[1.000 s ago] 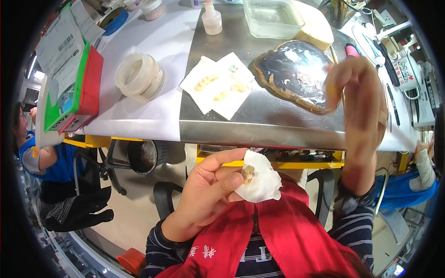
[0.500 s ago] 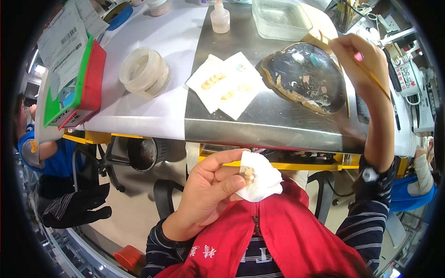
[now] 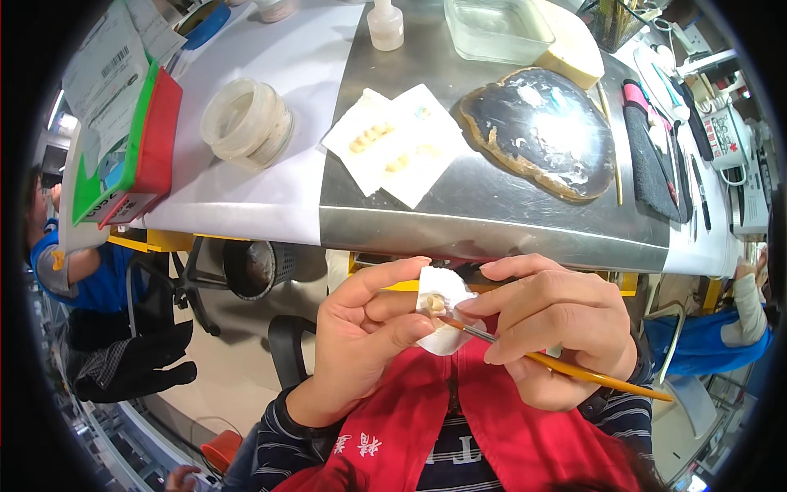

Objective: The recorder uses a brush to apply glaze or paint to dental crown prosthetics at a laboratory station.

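My left hand [image 3: 365, 340] pinches a folded white tissue [image 3: 443, 340] in front of my chest. On the tissue, by the thumb tip, sits a small cream-coloured piece shaped like a tooth [image 3: 435, 303]. My right hand [image 3: 557, 328] grips a thin brush [image 3: 574, 371] with an orange-yellow handle and a metal ferrule. Its tip touches or nearly touches the tooth-like piece. On the metal tabletop ahead lie white tissues [image 3: 422, 176] with rows of tooth-shaped pieces [image 3: 373, 138]. To their right rests a dark, irregular slab [image 3: 525, 139] smeared with white material.
An open cloudy jar [image 3: 246, 123] stands left of the tissues. Farther back are a dropper bottle [image 3: 385, 29] and a clear water dish [image 3: 496, 33]. A red-green bin [image 3: 156, 139] sits at far left, a dark tool pouch [image 3: 643, 152] with tools at right. Other people sit at both sides.
My right hand has come down from above the slab to the tissue, bringing the brush tip to the tooth-like piece. My left hand stays nearly in place.
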The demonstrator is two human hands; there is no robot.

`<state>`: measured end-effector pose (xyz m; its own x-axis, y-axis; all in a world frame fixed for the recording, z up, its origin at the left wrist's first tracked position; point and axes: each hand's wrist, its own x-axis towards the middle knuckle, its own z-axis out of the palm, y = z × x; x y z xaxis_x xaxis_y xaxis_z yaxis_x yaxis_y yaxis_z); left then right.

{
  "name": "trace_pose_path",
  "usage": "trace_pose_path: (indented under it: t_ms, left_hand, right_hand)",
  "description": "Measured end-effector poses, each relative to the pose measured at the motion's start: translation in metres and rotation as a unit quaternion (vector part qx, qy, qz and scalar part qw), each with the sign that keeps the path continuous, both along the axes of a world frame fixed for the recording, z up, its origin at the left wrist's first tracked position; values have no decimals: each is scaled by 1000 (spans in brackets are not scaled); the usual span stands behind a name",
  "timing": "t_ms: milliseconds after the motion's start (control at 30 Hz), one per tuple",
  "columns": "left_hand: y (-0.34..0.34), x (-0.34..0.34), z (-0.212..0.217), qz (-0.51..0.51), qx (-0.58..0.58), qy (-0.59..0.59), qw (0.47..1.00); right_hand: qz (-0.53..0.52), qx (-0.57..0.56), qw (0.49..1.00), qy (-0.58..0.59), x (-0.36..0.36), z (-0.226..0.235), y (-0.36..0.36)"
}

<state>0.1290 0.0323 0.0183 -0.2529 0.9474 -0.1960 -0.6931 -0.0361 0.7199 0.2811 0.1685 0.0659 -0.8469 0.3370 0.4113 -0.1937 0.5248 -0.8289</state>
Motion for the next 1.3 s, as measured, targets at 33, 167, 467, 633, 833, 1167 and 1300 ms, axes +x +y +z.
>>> trace_pose_path:
  t_ms: [33,167,467,633,833,1167,1300]
  left_hand:
    - [0,-1,0,1,0,0,1000]
    - [0,1,3,1,-23,4,1000]
    - [0,-1,0,-9,-5,-10,1000]
    - [-2,0,0,-4,-9,-12,1000]
    - [-1,7,-2,49,-13,-3,999]
    - [2,30,-3,37,8,-74,997]
    - [4,39,-4,51,-14,-117,992]
  right_hand:
    - [-6,-5,1000,2,0,-1,0]
    - [-27,-16,999,-4,0,-1,-2]
    - [-3,-6,1000,-7,0,-3,2]
    - [-13,-51,998,31,4,-6,6]
    - [-16,-78,995,63,6,-6,4]
    - [-17,7,996,82,25,-9,-2]
    - [-35,33,995,84,32,-14,-10]
